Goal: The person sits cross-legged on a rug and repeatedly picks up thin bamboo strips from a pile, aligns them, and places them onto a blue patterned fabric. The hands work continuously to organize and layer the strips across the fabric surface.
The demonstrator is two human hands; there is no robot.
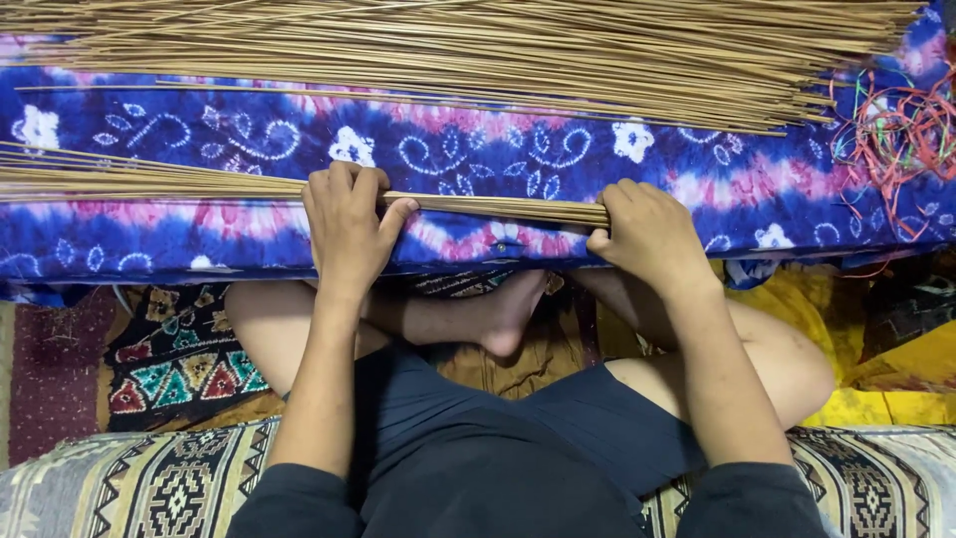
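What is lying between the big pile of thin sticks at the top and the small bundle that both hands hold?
In the head view, only one loose stick lies there on the blue tie-dye cloth, between the big pile and the bundle.

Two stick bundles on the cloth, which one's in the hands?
The near thin stick bundle, gripped by the left hand and right hand. The big stick pile along the far edge of the blue cloth lies untouched.

Dark navy long sleeves on both arms, pushed up a bit so the forearms are bare down to the left hand [344, 224] and right hand [647, 234]. Matching dark navy shorts, knees bare. Barefoot too, no rings or watch showing.
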